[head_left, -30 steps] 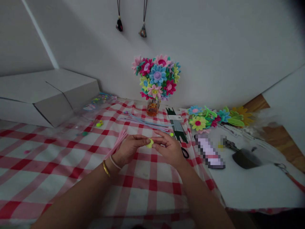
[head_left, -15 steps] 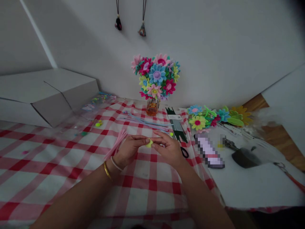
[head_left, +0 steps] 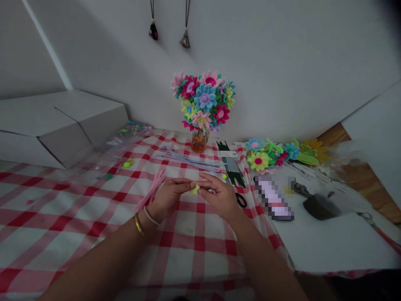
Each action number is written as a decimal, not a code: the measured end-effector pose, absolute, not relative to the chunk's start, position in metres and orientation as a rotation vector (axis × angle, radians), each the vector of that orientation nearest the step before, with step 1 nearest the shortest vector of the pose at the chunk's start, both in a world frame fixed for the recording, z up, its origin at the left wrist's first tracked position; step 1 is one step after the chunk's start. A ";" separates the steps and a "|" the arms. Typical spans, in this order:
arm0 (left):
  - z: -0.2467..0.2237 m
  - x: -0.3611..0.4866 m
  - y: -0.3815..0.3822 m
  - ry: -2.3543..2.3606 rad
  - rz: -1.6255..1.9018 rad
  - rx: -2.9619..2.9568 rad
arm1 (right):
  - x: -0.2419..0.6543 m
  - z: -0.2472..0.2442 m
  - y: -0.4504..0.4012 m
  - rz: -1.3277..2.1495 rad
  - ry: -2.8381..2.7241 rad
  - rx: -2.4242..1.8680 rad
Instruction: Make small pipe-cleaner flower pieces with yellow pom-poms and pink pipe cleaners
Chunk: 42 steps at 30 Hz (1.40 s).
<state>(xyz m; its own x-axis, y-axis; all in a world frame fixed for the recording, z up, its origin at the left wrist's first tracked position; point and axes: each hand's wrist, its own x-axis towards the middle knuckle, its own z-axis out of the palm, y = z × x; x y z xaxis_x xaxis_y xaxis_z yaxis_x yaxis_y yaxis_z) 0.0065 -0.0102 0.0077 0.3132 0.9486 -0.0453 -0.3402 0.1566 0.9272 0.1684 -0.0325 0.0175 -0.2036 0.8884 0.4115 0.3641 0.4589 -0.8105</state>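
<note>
The left hand and right hand both pinched a small yellow piece, each grip closed on it. Pink stems lay beside the left hand.

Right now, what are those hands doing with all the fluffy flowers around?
The left hand and right hand are pinching a small yellow piece between them. Pink stems lie beside the left hand. Behind, a colourful fluffy bouquet stands in a glass jar.
</note>
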 end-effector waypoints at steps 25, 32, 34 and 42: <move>0.009 0.008 -0.009 0.813 1.086 0.991 | 0.169 0.018 -0.031 0.651 -1.782 -1.091; 0.011 0.006 -0.009 0.724 1.041 0.918 | 0.170 0.014 -0.029 0.704 -1.737 -1.065; 0.009 0.005 -0.007 0.686 1.053 0.889 | 0.170 0.013 -0.029 0.719 -1.724 -1.057; 0.003 -0.003 0.005 0.781 1.323 0.817 | 0.173 0.010 -0.026 0.845 -1.587 -1.057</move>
<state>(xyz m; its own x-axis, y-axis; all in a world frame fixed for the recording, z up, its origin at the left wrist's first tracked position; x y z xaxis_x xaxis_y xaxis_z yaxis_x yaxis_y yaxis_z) -0.0025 0.0050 0.0029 0.0895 0.9957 -0.0256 -0.5034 0.0674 0.8614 0.1729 -0.0257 0.0100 -0.1086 0.9281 0.3560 0.2226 0.3718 -0.9012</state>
